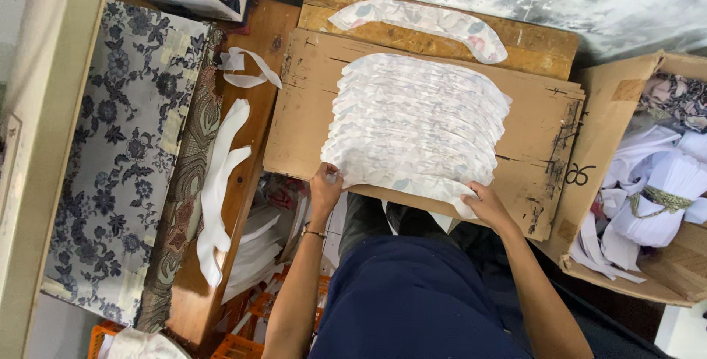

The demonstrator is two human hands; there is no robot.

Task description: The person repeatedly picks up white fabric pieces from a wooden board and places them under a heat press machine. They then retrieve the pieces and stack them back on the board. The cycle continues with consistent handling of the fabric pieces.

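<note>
A fanned stack of curved white fabric pieces with a faint floral print (420, 123) lies on a brown cardboard sheet (302, 108). My left hand (325, 188) pinches the left end of the nearest piece at the stack's front edge. My right hand (486, 204) grips the right end of that same piece. A single curved printed piece (423, 20) lies apart on the wooden board (537, 46) behind the cardboard.
White curved fabric strips (221, 182) lie on a wooden bench to the left, beside a floral-covered surface (118, 153). An open cardboard box (611, 131) with bundled white pieces (663, 197) stands at the right. Orange crates (236, 344) sit below.
</note>
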